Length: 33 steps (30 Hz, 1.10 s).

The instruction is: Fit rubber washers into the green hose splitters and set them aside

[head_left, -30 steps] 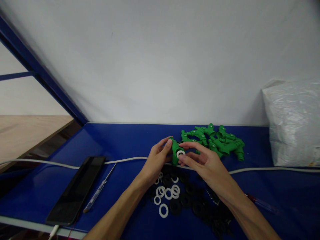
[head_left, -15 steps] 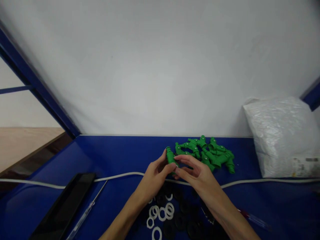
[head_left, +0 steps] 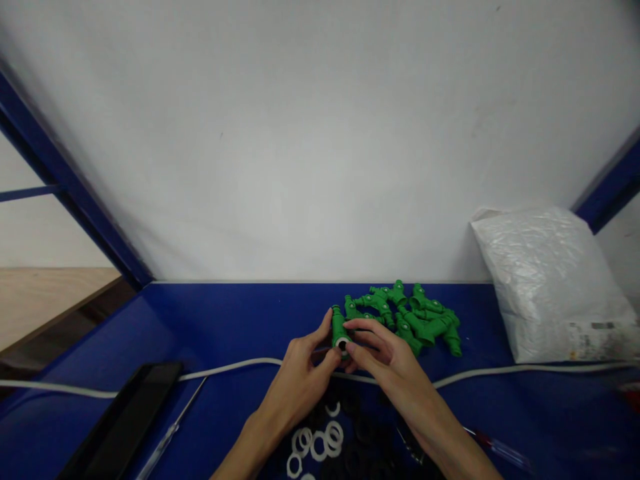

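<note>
green fitting (head_left: 338, 325): tubular, white ring (head_left: 342, 339) around its dark mouth | over bench (head_left: 230, 323), between hands | left hand (head_left: 303, 368) grip: pinching fitting; right hand (head_left: 391, 355) grip: pinching it too | white rings (head_left: 327, 437): flat | bag (head_left: 545, 280): crinkled, glossy film

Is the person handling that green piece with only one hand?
No, the left hand and the right hand both have fingers on the green fitting.

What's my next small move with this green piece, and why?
Perhaps press the white ring evenly with both thumbs: it shows at the mouth of the green piece, which the left hand and right hand hold, thumbs near the ring; whether it's fully seated isn't clear.
</note>
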Motion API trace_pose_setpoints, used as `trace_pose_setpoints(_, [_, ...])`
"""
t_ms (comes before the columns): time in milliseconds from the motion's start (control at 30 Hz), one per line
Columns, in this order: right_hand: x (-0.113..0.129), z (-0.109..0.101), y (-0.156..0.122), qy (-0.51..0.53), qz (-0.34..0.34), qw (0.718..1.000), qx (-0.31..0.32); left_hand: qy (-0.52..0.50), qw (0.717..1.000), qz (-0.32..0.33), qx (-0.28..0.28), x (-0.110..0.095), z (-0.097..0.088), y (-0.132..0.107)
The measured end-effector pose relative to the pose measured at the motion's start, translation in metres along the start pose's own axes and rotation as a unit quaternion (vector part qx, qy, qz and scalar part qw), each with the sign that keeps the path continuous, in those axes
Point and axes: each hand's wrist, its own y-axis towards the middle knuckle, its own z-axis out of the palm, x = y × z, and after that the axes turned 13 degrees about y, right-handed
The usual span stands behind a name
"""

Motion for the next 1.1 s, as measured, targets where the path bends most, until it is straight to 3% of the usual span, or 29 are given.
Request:
trace_pose_setpoints(300, [-0.0057, -0.0007, 0.0015, -0.004, -0.011, 0.999, 0.033, -0.044, 0.999, -0.009, -0.018, -0.0018, 0.0013, -0.0009])
trace_pose_setpoints(1100, [-0.0063, -0.0002, 0.0002, -0.013, -0.025, 0.999, 0.039, 0.02, 1.0, 0.014, 0.001, 0.0006, 0.0019, 0.0])
